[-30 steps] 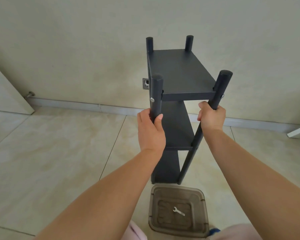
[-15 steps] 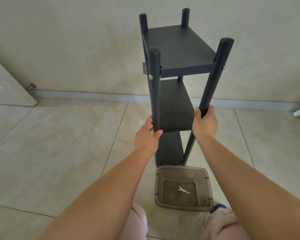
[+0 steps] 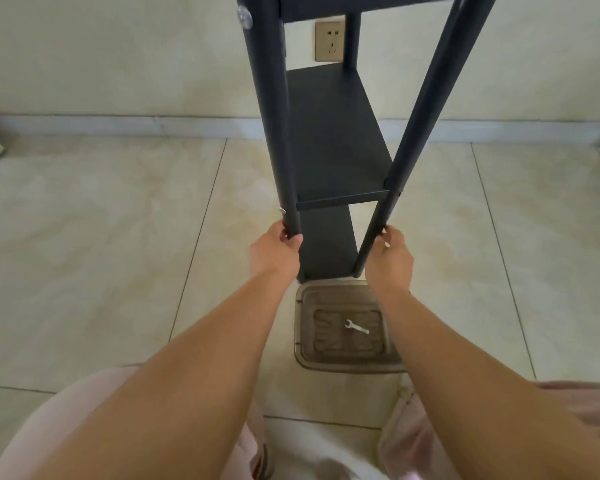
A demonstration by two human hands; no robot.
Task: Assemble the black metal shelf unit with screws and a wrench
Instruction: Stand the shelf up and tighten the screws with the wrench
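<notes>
Shelf unit [image 3: 329,140] stands upright, shelves fitted; looks near done. Left hand [image 3: 274,252] and right hand [image 3: 390,259] grip front posts. Wrench [image 3: 356,328] idle at 6 o'clock.

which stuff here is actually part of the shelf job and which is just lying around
Part of the job:
- black shelf unit, standing on the floor
- left hand and right hand, each gripping a front post
- wrench, lying in the plastic tray

Just there:
- wall socket
- skirting board
- tiled floor
</notes>
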